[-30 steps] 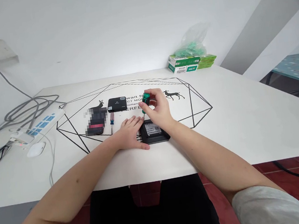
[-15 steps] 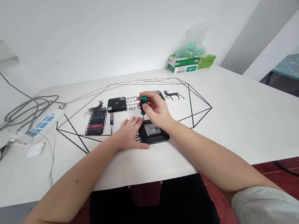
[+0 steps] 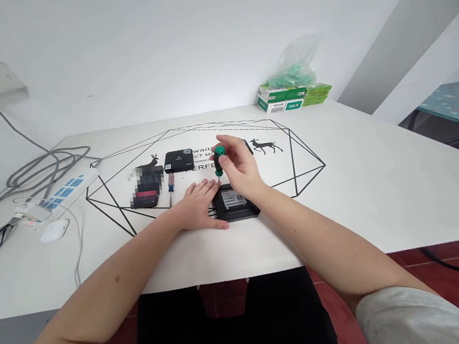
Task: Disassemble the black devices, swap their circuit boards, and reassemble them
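A flat black plastic box [image 3: 240,210] with a white printed label lies near the front of the table. My right hand [image 3: 240,162] grips a green-and-black screwdriver [image 3: 219,162] between thumb and fingers, its index finger raised off the handle. The screwdriver stands almost upright, its shaft reaching down to the box's far left corner; my fingertips partly hide the tip. Flat on the table, fingers stretched, my left hand [image 3: 198,206] rests against the box's left side. Farther left lies a second screwdriver [image 3: 171,182] with a clear reddish and blue handle.
Behind my hands sits another black box [image 3: 179,160], beside a blurred-out phone [image 3: 146,187]. A power strip [image 3: 64,193] with cables and a white earbud case [image 3: 54,230] are at left. Green-and-white cartons [image 3: 283,97] under a plastic bag [image 3: 298,65] stand against the wall.
The fingers of my right hand have loosened and lifted a little around the screwdriver handle, which has tipped slightly. My left hand and the box have stayed in place.
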Demonstrator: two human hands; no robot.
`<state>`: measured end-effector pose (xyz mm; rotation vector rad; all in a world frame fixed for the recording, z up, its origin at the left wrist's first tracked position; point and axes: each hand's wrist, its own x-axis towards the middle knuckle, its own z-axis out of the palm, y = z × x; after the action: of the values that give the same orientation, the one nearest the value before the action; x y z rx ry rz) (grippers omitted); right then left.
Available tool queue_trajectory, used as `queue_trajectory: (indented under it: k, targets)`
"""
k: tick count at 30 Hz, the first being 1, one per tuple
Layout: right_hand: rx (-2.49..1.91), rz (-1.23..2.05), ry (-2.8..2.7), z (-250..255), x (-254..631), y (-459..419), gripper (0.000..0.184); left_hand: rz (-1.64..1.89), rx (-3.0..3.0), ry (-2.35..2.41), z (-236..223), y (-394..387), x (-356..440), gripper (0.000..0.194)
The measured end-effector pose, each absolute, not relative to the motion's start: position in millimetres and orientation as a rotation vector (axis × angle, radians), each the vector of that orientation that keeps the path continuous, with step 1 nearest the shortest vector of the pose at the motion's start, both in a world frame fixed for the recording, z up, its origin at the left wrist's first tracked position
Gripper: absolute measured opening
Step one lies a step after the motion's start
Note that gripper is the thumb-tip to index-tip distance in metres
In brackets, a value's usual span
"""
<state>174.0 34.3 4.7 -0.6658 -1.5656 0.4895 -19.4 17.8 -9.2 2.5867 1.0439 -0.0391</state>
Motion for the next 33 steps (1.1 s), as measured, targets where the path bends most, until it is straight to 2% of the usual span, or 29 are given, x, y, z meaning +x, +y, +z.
queue_trajectory:
  k: [3,6,10,15,18,23,27,33]
  targets:
    - [-0.654,0.501,-1.599,5.6,175.6,33.6,0.033,-0.037,2.591,1.049,-9.0,17.4,-19.1,0.134]
    - [-0.695,0.366,-1.613,8.9,176.1,33.3,0.027,-0.032,2.597,1.05,-8.7,17.3,-19.0,0.133]
    - [-0.78,0.209,-1.612,10.7,175.5,33.7,0.034,-0.058,2.598,1.05,-7.4,17.2,-18.9,0.136]
    - [-0.754,0.296,-1.591,7.0,175.9,32.9,0.04,-0.081,2.602,1.06,-7.0,17.7,-19.2,0.137]
    - [-0.669,0.367,-1.6,7.1,176.9,32.0,0.036,-0.082,2.593,1.061,-7.0,17.9,-19.2,0.136]
    - [-0.726,0.229,-1.625,10.5,176.6,32.7,0.03,-0.071,2.598,1.053,-6.5,17.5,-18.7,0.136]
    - [-0.801,0.147,-1.62,9.1,176.3,35.6,0.036,-0.067,2.606,1.052,-7.8,18.0,-19.1,0.135]
    - [-0.709,0.236,-1.642,9.1,178.3,33.3,0.037,-0.065,2.604,1.046,-10.5,19.7,-20.3,0.136]
